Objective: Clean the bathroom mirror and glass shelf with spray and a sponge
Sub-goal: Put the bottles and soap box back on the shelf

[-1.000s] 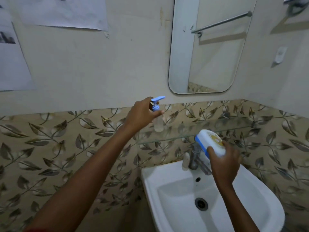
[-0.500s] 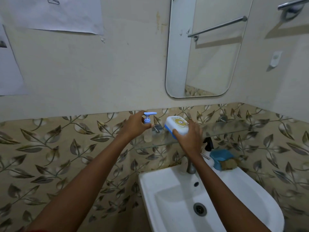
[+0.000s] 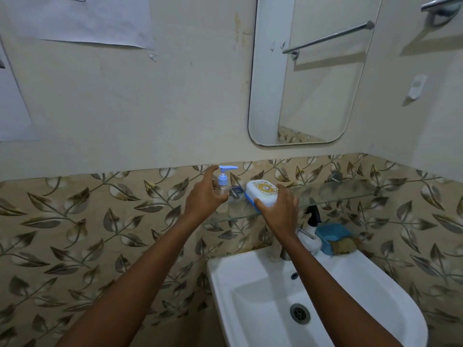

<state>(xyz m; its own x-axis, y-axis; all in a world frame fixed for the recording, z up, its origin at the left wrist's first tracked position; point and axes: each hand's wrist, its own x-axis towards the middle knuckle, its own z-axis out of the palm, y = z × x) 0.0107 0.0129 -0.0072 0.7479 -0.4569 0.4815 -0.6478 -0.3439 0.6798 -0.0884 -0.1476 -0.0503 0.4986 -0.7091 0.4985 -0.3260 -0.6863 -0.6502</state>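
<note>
The rounded mirror (image 3: pixel 313 83) hangs on the wall above the glass shelf (image 3: pixel 338 194). At the shelf's left end stands a clear pump bottle with a blue top (image 3: pixel 223 182); my left hand (image 3: pixel 203 199) is wrapped loosely around it, index finger raised. My right hand (image 3: pixel 280 211) grips a white and blue soap box (image 3: pixel 261 191) that rests on the shelf beside the bottle. Below the shelf, a white spray bottle with a black trigger (image 3: pixel 313 229) stands on the sink's back edge, next to a blue dish (image 3: pixel 330 234) with a brownish sponge (image 3: pixel 343 246).
A white sink (image 3: pixel 250 296) with a drain (image 3: pixel 299 313) sits under the shelf; my right arm covers most of the tap. Paper sheets (image 3: pixel 87 18) hang on the wall at upper left. A metal towel rail (image 3: pixel 441 3) is at the top right.
Both hands have moved to the shelf's left end. The pump bottle came down onto the glass, and the soap box rose from over the sink onto the shelf beside it.
</note>
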